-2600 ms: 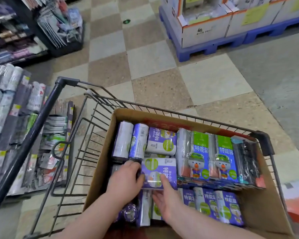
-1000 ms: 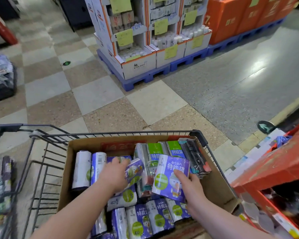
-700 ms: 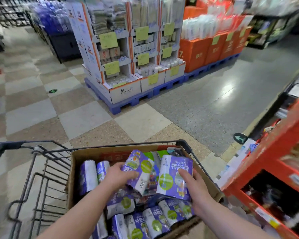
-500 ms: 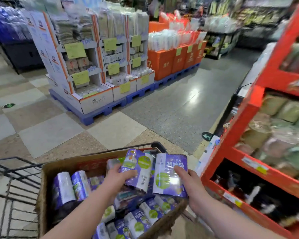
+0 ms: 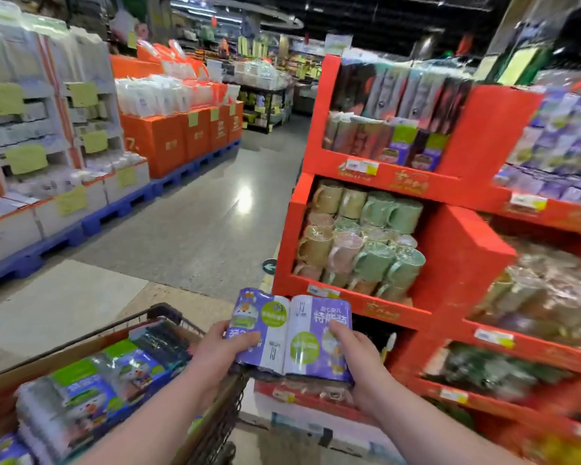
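Low in front of the person, the left hand is gripping the left pack, thumb on its face. The right hand is gripping the right pack likewise. Both packs are touching side by side, hanging just past the cart, before the shelf.

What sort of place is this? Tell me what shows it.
Probably a supermarket or warehouse store: red display shelves stacked with mugs and price tags, boxed goods on blue pallets, and a shopping cart loaded with packs.
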Tool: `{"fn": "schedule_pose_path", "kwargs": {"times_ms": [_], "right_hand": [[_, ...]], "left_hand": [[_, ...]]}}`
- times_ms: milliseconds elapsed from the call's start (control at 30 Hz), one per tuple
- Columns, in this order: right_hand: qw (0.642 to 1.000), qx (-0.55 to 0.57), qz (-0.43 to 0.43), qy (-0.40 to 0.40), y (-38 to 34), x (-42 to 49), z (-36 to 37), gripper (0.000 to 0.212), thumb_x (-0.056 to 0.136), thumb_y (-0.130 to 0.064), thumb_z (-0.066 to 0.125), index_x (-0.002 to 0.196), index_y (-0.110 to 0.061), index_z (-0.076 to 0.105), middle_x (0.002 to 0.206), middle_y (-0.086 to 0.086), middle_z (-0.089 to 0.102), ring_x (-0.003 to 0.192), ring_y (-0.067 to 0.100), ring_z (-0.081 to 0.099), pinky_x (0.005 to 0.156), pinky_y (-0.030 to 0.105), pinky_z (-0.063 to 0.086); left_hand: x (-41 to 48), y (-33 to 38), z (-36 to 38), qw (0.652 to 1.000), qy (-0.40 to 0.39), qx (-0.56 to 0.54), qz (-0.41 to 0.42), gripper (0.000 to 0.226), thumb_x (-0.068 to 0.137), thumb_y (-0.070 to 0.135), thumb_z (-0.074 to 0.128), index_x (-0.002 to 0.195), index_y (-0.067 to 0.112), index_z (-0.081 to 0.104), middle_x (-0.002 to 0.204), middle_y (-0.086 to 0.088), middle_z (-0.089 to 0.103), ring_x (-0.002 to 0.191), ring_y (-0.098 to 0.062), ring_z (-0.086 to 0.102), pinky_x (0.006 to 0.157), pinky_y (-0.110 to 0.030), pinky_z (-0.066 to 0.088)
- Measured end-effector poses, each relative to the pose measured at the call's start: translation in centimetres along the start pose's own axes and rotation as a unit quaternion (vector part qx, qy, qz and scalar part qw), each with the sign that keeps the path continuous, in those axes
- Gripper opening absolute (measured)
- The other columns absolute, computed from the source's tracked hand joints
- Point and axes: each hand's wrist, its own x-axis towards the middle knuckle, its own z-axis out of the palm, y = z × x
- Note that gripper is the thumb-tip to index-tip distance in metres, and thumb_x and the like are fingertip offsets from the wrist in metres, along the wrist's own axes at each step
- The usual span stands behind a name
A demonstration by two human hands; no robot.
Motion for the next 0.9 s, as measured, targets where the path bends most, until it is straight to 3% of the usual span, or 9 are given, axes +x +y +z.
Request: {"fn": "schedule_pose_path", "kwargs": {"times_ms": [167,233,300,367,467,600,700,800,900], "right_hand": [[0.997,0.027,-0.015,0.067,-1.3,-0.9,-9.3,0.046,0.078,-0.043,0.072,0.110,-0.011,0.064,0.113,0.012,0.069,0.089,0.033,0.071,0.082,0.050,0.057],[0.995,0.049,-0.030,0.086,-1.6,-1.2,-13.6,0.038,0.083,-0.038,0.070,0.108,-0.011,0.061,0.107,0.015,0.071,0.092,0.035,0.070,0.083,0.050,0.057],[0.991,0.057,-0.039,0.110,-2.0,-1.7,-17.9,0.051,0.075,-0.046,0.073,0.111,-0.012,0.060,0.107,0.014,0.071,0.095,0.034,0.069,0.087,0.049,0.056],[0.990,0.065,-0.046,0.120,-2.4,-2.0,-22.3,0.072,0.062,-0.058,0.073,0.117,-0.014,0.059,0.110,0.011,0.070,0.097,0.032,0.068,0.089,0.049,0.055],[0.986,0.079,-0.059,0.133,-2.9,-3.0,-28.9,0.071,0.063,-0.059,0.073,0.114,-0.014,0.056,0.111,0.012,0.069,0.099,0.033,0.068,0.091,0.051,0.053],[0.983,0.082,-0.080,0.143,-3.6,-4.6,-37.7,0.040,0.087,-0.036,0.068,0.115,-0.010,0.058,0.096,0.008,0.074,0.077,0.023,0.072,0.064,0.032,0.058],[0.978,0.089,-0.098,0.162,-4.2,-5.5,-43.9,0.040,0.088,-0.032,0.067,0.118,-0.007,0.060,0.095,0.010,0.074,0.075,0.024,0.073,0.058,0.028,0.057],[0.971,0.096,-0.112,0.188,-5.2,-6.4,-48.5,0.041,0.088,-0.035,0.067,0.118,-0.008,0.058,0.094,0.008,0.073,0.064,0.017,0.070,0.045,0.020,0.050],[0.969,0.105,-0.114,0.195,-5.9,-6.4,-52.0,0.042,0.087,-0.037,0.067,0.117,-0.009,0.059,0.096,0.008,0.073,0.069,0.019,0.070,0.049,0.025,0.052]], "left_hand": [[0.3,-0.4,9.5,0.997,-0.081,0.012,0.004,0.032,0.077,0.009,0.076,0.103,0.009,0.058,0.084,-0.008,0.073,0.059,-0.015,0.068,0.048,-0.022,0.050],[0.2,-0.7,13.7,0.993,-0.112,0.026,0.012,0.047,0.070,0.020,0.081,0.109,0.009,0.058,0.090,-0.009,0.074,0.068,-0.019,0.070,0.054,-0.029,0.054],[-0.1,-0.9,18.1,0.991,-0.129,0.034,0.011,0.065,0.054,0.025,0.082,0.112,0.008,0.058,0.097,-0.012,0.074,0.083,-0.029,0.071,0.071,-0.043,0.057],[-0.8,-1.3,22.6,0.988,-0.151,0.044,0.007,0.059,0.061,0.018,0.082,0.114,0.007,0.059,0.098,-0.013,0.074,0.083,-0.030,0.071,0.069,-0.042,0.058],[-2.0,-1.9,29.3,0.983,-0.177,0.052,0.005,0.046,0.075,0.014,0.079,0.115,0.009,0.058,0.096,-0.010,0.075,0.077,-0.025,0.071,0.062,-0.032,0.055],[-3.3,-3.2,38.2,0.972,-0.223,0.068,0.010,0.056,0.064,0.016,0.081,0.114,0.006,0.060,0.096,-0.009,0.075,0.082,-0.026,0.072,0.074,-0.037,0.056],[-4.6,-4.3,44.5,0.966,-0.247,0.073,0.013,0.034,0.080,0.009,0.073,0.111,0.007,0.060,0.092,-0.008,0.075,0.071,-0.020,0.070,0.061,-0.030,0.054],[-5.5,-4.7,49.7,0.960,-0.269,0.079,0.018,0.039,0.076,0.013,0.076,0.110,0.006,0.061,0.085,-0.007,0.075,0.063,-0.017,0.069,0.052,-0.025,0.050],[-5.9,-4.5,53.6,0.957,-0.277,0.087,0.014,0.037,0.078,0.013,0.075,0.110,0.006,0.059,0.083,-0.007,0.073,0.058,-0.016,0.068,0.047,-0.024,0.049]]}}
